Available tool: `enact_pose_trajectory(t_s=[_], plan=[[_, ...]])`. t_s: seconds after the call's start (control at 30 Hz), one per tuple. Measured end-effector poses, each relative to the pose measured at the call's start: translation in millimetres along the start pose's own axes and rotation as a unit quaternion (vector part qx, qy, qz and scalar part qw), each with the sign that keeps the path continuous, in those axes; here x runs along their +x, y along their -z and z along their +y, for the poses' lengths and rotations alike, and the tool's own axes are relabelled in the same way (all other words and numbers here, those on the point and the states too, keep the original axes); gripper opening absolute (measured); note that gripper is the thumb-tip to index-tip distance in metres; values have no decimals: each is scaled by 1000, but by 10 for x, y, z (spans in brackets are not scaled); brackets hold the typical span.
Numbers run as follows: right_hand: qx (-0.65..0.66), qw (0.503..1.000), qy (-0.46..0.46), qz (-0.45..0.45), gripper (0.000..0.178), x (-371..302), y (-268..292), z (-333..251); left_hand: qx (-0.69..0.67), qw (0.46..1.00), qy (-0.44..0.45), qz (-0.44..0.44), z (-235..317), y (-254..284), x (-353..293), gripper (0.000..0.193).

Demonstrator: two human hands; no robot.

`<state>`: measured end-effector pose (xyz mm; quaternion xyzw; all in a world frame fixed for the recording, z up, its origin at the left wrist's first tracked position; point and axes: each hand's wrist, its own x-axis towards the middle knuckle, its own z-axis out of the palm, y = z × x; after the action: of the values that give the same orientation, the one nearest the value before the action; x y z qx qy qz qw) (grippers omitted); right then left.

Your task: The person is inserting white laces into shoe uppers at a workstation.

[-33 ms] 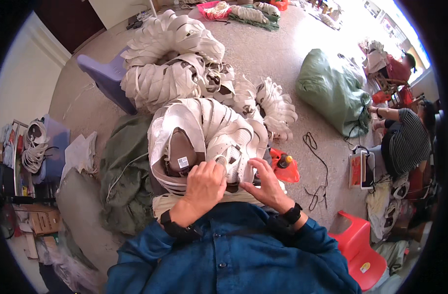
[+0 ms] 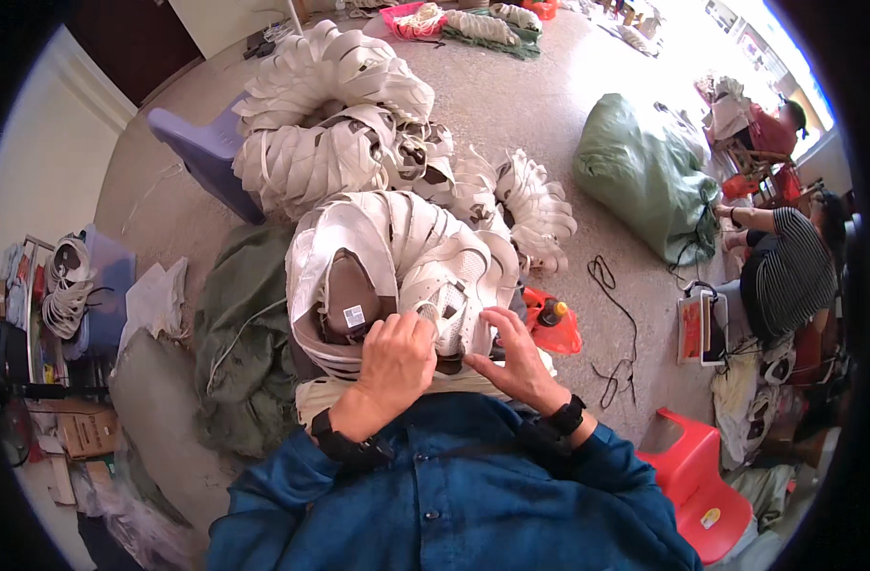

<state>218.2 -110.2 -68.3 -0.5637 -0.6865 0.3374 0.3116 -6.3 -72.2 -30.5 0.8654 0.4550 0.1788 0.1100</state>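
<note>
In front of me lies a coiled stack of pale off-white shoe uppers [image 2: 411, 224], nested one into another. The upper nearest me [image 2: 451, 285] has a perforated toe and faces away from my body. My left hand [image 2: 397, 360] has its fingers curled closed at this upper's left side, gripping it near a light cord-like loop; the fingertips are partly hidden. On the other side is my right hand [image 2: 522, 360], thumb and fingers apart, with its tips touching or very close to the upper's edge. A brown inner with a white label [image 2: 353, 316] shows in the stack's left end.
More coiled uppers [image 2: 325, 105] are heaped beyond, by a purple chair [image 2: 202, 147]. Dark green cloth [image 2: 244, 324] lies left. At right are a stuffed green sack [image 2: 635, 176], black cord [image 2: 625, 324], a red chair [image 2: 696, 485] and a person in striped clothing [image 2: 796, 271].
</note>
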Motion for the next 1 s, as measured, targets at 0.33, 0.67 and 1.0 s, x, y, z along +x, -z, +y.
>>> enact_pose_trajectory(t_s=[0.33, 0.67, 1.0], plan=[[47, 998, -38, -21, 55, 77, 177, -19, -548, 769, 278, -175, -17, 266, -130, 21], [-52, 996, 69, 9, 79, 202, -13, -87, -427, 878, 110, -185, -26, 733, -195, 23], [-22, 996, 84, -4, 66, 219, 90, -7, -208, 974, -43, -72, 111, 636, -294, 25]])
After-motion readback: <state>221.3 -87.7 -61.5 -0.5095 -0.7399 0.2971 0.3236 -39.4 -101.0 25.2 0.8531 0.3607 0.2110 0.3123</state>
